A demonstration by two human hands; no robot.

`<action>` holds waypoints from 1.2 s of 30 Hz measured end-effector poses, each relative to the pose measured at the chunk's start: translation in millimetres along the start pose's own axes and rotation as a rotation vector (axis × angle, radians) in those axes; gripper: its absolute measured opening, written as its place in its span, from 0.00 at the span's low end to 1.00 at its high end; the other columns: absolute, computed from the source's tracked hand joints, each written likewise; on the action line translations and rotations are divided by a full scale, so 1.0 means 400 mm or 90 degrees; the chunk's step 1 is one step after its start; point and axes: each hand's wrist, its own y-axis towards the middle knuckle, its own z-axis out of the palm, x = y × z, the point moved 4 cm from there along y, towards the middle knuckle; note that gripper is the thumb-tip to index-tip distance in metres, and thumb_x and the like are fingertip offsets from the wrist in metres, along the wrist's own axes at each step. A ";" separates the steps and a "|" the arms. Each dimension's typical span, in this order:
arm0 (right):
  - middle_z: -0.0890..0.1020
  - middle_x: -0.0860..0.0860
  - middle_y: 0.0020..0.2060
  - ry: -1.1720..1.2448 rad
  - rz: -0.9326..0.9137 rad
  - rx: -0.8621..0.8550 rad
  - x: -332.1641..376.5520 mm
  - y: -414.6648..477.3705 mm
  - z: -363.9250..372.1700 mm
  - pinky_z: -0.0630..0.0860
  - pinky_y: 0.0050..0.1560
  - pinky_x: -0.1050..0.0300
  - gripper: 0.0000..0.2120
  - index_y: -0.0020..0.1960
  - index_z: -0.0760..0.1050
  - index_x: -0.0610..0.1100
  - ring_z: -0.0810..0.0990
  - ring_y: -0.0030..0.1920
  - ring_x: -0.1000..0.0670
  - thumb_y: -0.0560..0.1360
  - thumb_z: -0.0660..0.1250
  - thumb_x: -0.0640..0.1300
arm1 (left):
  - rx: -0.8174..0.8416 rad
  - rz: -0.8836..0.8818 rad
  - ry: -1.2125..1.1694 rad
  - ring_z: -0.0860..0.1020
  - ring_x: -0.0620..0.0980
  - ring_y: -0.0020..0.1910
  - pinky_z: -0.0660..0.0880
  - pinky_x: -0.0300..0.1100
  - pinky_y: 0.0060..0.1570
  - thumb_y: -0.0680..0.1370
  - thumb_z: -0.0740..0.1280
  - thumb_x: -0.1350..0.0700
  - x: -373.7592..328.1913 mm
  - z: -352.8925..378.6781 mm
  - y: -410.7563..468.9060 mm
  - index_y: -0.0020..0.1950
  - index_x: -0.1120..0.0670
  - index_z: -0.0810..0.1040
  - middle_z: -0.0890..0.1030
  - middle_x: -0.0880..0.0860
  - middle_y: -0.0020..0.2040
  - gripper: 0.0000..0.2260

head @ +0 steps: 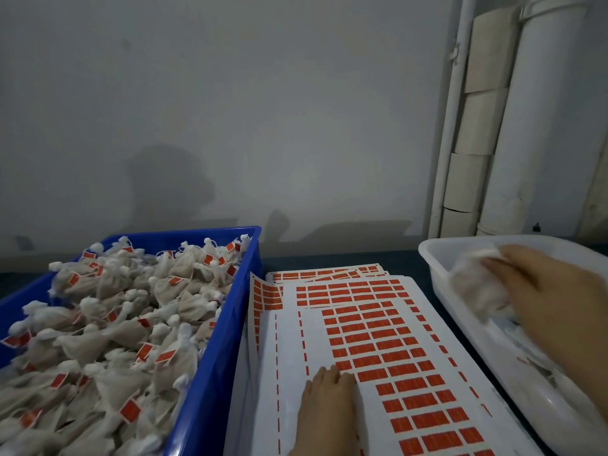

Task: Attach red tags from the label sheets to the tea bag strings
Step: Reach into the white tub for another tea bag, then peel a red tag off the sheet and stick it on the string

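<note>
White label sheets [371,327] covered in rows of red tags lie stacked between two tubs. My left hand [327,409] rests flat on the top sheet at its lower left, fingertips touching the red tags. My right hand [552,311] reaches into the white tub [437,278] at the right and grips a blurred white tea bag [477,287]. The blue crate [217,353] at the left is piled with several white tea bags [115,324] that carry red tags on their strings.
A grey wall stands close behind the table. White pipes and a column of pale blocks [477,126] rise in the back right corner. The dark table surface [329,260] shows behind the sheets.
</note>
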 end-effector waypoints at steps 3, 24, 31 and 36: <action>0.80 0.47 0.50 -0.009 0.051 0.267 0.034 -0.042 0.156 0.74 0.38 0.68 0.13 0.60 0.74 0.46 0.77 0.43 0.53 0.77 0.61 0.45 | 0.072 0.012 -0.023 0.66 0.50 0.70 0.61 0.49 0.71 0.79 0.62 0.47 0.009 -0.012 0.010 0.72 0.45 0.64 0.67 0.46 0.72 0.22; 0.76 0.64 0.41 0.214 0.200 0.305 -0.022 -0.171 0.430 0.65 0.31 0.76 0.05 0.41 0.73 0.57 0.75 0.39 0.61 0.74 0.67 0.49 | 0.098 0.068 -0.275 0.75 0.43 0.50 0.70 0.28 0.49 0.75 0.69 0.49 0.066 -0.081 0.033 0.53 0.42 0.76 0.77 0.40 0.56 0.07; 0.79 0.64 0.38 0.300 0.216 0.307 -0.033 -0.206 0.437 0.68 0.30 0.77 0.07 0.40 0.75 0.58 0.78 0.39 0.62 0.73 0.68 0.46 | -0.019 0.052 -0.520 0.72 0.37 0.53 0.71 0.28 0.47 0.69 0.75 0.52 0.046 -0.084 0.008 0.58 0.33 0.69 0.70 0.26 0.52 0.24; 0.81 0.67 0.34 0.411 0.249 0.308 -0.011 -0.224 0.451 0.71 0.29 0.75 0.08 0.38 0.80 0.57 0.80 0.38 0.61 0.68 0.73 0.44 | -0.187 0.065 -0.572 0.79 0.35 0.48 0.76 0.27 0.45 0.70 0.73 0.48 0.060 -0.103 -0.002 0.46 0.37 0.78 0.81 0.32 0.44 0.08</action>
